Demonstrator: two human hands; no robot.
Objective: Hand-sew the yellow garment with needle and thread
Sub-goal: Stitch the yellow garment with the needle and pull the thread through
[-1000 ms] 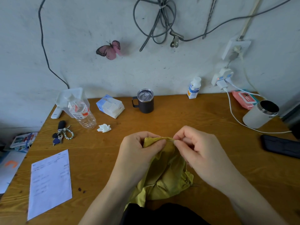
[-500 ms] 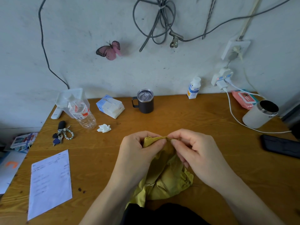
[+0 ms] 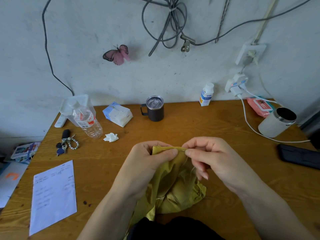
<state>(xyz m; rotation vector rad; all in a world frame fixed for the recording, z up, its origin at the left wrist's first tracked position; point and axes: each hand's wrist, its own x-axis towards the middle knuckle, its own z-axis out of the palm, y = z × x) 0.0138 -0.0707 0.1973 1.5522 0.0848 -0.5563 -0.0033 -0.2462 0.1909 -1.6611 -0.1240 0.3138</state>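
One yellow garment lies bunched at the near edge of the table, its folded top edge raised between two hands. The left hand pinches the left part of that edge and the right hand pinches its right end. One dark mug and one bottle stand far back. Compared with half a second earlier, the right pinch sits slightly further right.

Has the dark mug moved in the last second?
No. The dark mug stands where it did, with the same gap to the tissue pack beside it.
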